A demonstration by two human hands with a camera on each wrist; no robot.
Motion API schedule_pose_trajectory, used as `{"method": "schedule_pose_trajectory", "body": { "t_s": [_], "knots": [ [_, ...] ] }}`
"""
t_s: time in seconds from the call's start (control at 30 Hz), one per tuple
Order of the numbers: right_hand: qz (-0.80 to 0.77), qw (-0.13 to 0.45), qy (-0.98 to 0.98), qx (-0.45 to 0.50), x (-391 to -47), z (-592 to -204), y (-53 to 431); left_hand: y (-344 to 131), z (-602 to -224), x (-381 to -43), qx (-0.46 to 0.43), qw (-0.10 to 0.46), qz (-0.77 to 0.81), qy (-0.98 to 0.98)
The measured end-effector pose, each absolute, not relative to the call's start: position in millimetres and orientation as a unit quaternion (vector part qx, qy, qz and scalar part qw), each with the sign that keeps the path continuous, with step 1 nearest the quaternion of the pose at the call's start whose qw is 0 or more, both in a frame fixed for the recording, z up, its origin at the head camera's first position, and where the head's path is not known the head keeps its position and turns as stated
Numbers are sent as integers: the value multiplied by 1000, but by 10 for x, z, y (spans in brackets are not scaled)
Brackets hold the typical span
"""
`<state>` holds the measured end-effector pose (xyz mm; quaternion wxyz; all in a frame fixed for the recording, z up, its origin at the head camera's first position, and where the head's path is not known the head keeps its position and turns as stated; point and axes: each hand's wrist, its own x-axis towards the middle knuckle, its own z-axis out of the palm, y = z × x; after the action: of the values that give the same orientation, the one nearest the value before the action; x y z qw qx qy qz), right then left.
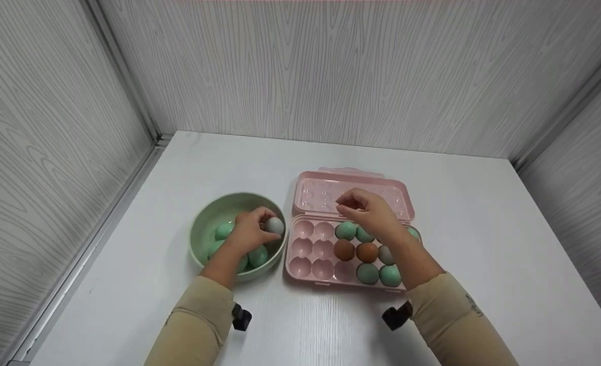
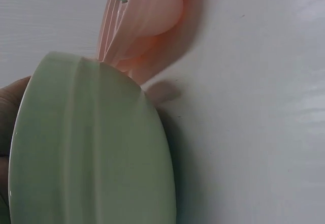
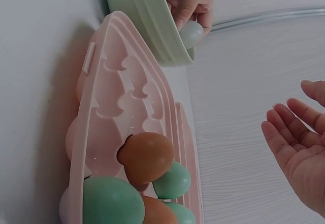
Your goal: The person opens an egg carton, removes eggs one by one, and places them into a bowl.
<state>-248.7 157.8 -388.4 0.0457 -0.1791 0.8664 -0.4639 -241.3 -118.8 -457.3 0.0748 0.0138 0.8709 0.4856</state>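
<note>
Inside the green bowl (image 1: pixel 198 223), my left hand (image 1: pixel 249 231) pinches a pale egg (image 1: pixel 275 226) close to the right rim; the right wrist view also shows this pale egg (image 3: pixel 191 34) between thumb and fingers. Several green eggs (image 1: pixel 257 255) and a partly hidden brown one lie below the hand. My right hand (image 1: pixel 369 208) hovers over the opened pink egg carton (image 1: pixel 300 277), fingers loosely bent and holding nothing. Green, pale and brown eggs (image 1: pixel 344 250) fill cups on the carton's right side, some hidden by the right forearm. The left-hand cups hold no eggs.
The carton's pink lid (image 1: pixel 325 190) lies folded back behind the cups. Bowl and carton stand side by side on a white table (image 1: pixel 463 203). Grey wood-grain panels (image 1: pixel 300 71) enclose the table at the back and both sides.
</note>
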Motion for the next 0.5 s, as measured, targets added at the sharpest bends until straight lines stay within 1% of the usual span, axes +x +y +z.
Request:
{"method": "schedule_pose_trajectory", "body": {
  "t_s": [0.2,0.37,0.5],
  "knots": [
    [-455,50,872,-172,-2489,-3910,1578,-1209,-4667,-2429,40,80,470,878],
    [-459,54,869,-176,-2487,-3920,1568,-1208,-4681,-2427,48,102,447,888],
    [-457,54,870,-178,-2486,-3929,1560,-1204,-4683,-2417,60,99,426,897]
  ]
}}
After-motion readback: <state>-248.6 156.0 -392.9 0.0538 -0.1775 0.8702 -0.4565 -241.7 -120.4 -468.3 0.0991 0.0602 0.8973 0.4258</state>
